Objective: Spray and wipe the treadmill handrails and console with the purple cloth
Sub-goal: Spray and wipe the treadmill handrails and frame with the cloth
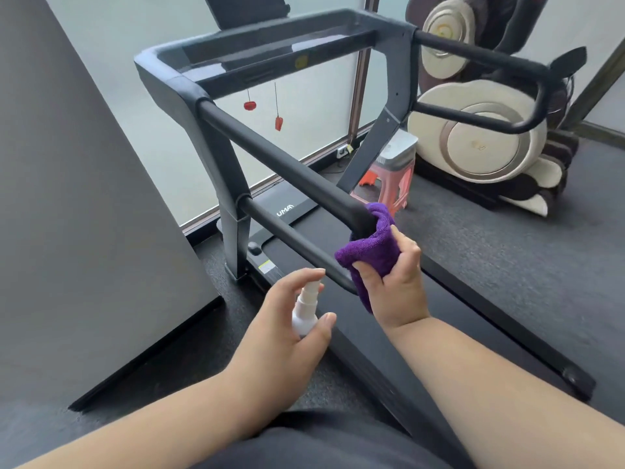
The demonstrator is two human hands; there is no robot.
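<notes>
The purple cloth (370,250) is wrapped round the near curved end of the treadmill's left handrail (270,154). My right hand (394,282) grips the cloth against that bend. My left hand (287,330) holds a small white spray bottle (306,309) just left of the rail's lower bar, index finger over the nozzle, which points toward the rail. The console (267,45) sits at the top, with the right handrail (490,62) looping at the upper right. The black screen above the console is cut off by the frame's top edge.
A large dark panel (84,214) stands close on the left. Red safety clips (278,122) hang under the console. A pink stool (389,184) and a massage chair (483,130) stand to the right. The treadmill belt (439,316) runs under my arms.
</notes>
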